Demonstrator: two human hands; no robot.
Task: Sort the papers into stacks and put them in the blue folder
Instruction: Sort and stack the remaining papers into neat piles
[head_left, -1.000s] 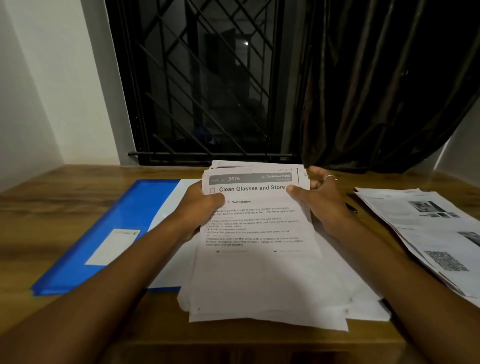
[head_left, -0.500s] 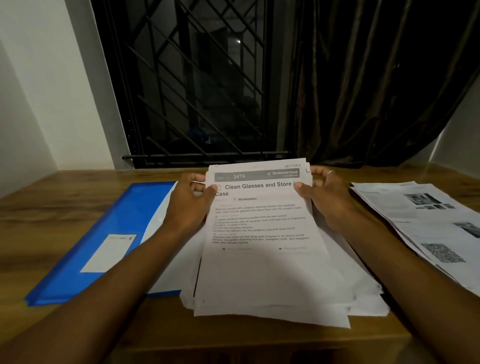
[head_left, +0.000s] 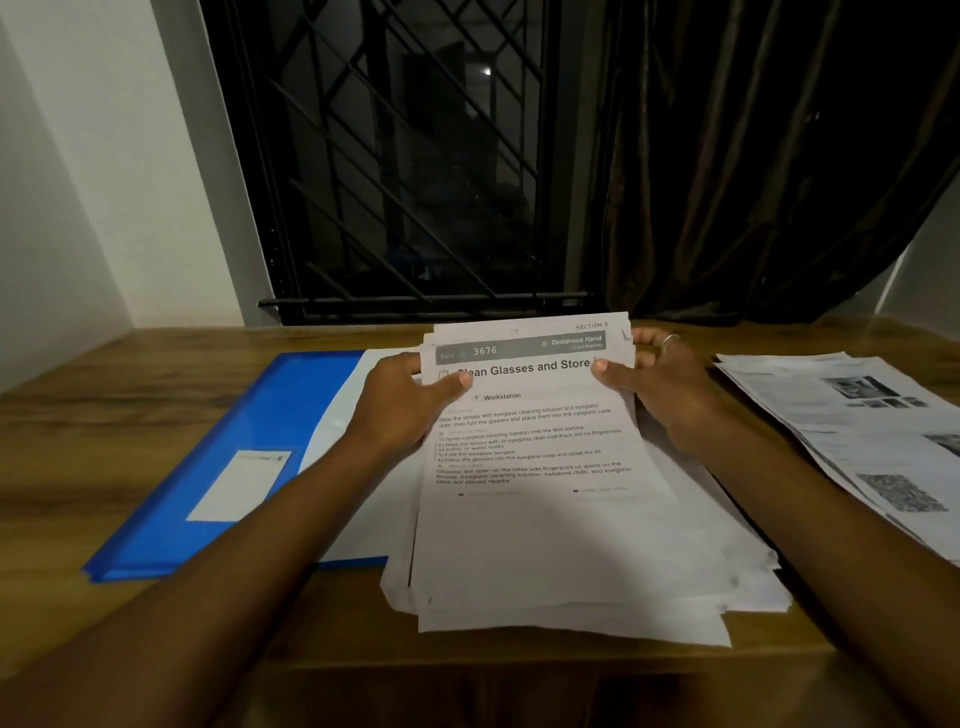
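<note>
Two paper lots on table (head_left: 104, 426). Folder (head_left: 234, 415) lies flat at left, its right side overlapped by the middle stack (head_left: 545, 545), likely staged for loading. Side pile (head_left: 857, 441) sits apart at right, seemingly already sorted. Left hand (head_left: 400, 405) and right hand (head_left: 660, 389) each pinch the stack's far end, thumbs on top, probably squaring it.

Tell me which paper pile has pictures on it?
The right pile, lying flat by itself, shows photos; the middle pile shows only words.
</note>
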